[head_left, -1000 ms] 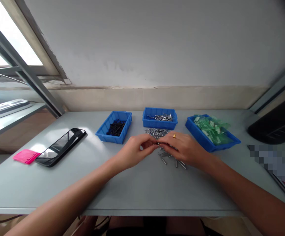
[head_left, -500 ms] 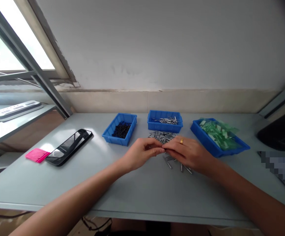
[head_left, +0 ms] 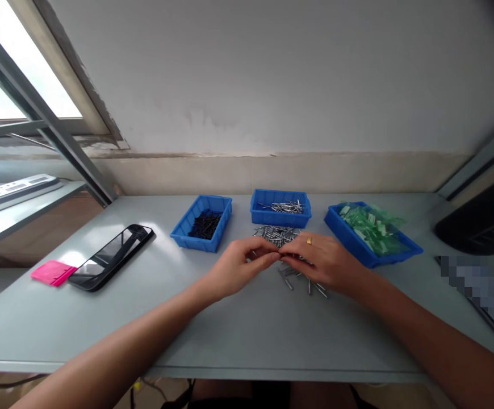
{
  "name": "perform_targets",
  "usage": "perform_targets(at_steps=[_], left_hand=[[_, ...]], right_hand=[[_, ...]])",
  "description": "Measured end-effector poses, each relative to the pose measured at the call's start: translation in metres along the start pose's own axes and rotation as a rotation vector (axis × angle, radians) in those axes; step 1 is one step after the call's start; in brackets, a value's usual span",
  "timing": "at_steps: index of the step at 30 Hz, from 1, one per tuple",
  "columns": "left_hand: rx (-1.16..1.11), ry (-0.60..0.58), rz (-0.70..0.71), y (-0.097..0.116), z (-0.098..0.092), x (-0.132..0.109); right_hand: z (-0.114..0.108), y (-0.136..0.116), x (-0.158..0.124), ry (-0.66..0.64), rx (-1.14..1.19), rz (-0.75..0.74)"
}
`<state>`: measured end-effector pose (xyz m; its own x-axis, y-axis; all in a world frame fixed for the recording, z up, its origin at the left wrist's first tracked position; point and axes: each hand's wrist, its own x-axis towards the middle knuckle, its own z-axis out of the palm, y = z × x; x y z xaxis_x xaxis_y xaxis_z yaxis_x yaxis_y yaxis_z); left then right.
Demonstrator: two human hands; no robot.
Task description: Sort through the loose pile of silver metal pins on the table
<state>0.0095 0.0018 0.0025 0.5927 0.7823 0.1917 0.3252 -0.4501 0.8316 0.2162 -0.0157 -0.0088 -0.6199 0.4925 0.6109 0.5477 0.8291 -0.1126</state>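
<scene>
Near the middle of the table, my left hand and my right hand meet at the fingertips. Both are closed in a pinch, and whatever lies between the tips is too small and hidden to make out. A gold ring is on a finger of my right hand. Beneath and behind the fingers lies a heap of thin metal pins, partly covered by the hands. Several loose metal pins are scattered just in front of my right hand.
Behind the hands stand a blue bin of black small parts, a blue bin of thin silver pieces and a blue bin of green plastic packets. At left lie a phone-like black device and a pink item.
The whole view has shifted slightly, so things sit a little further left. My hands stay pinched together at the fingertips over the pins, with little visible movement.
</scene>
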Motion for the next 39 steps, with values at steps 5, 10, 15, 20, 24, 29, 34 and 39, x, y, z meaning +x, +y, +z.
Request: perform_targets(at_steps=[5, 10, 15, 20, 24, 29, 34, 39], left_hand=[[0.030, 0.024, 0.005, -0.0008, -0.0019, 0.0016], [0.041, 0.007, -0.001, -0.0012, -0.0018, 0.0011], [0.067, 0.003, 0.011, -0.0021, -0.0011, 0.0002], [0.105, 0.002, 0.038, -0.0021, -0.0013, -0.0004], [0.112, 0.022, 0.059, -0.0005, -0.0018, -0.0004], [0.067, 0.035, 0.067, 0.0016, 0.0000, -0.0009], [-0.026, -0.008, 0.023, 0.0011, 0.0036, -0.0017], [-0.225, 0.008, -0.080, -0.0021, 0.0038, -0.0012]], right_hand=[[-0.0022, -0.0002, 0.0008, 0.005, -0.027, 0.011], [-0.0017, -0.0007, 0.0014, 0.016, -0.028, 0.017], [-0.0014, -0.0016, 0.0018, 0.015, -0.043, 0.028], [-0.0042, -0.0021, 0.0028, 0.003, -0.041, 0.050], [-0.0045, -0.0019, 0.0024, 0.007, -0.030, 0.078], [-0.0010, -0.0042, 0.0017, -0.016, -0.012, 0.066], [0.0009, -0.0070, 0.0017, -0.022, -0.007, 0.048], [-0.0012, -0.0081, 0.0017, 0.018, 0.005, 0.089]])
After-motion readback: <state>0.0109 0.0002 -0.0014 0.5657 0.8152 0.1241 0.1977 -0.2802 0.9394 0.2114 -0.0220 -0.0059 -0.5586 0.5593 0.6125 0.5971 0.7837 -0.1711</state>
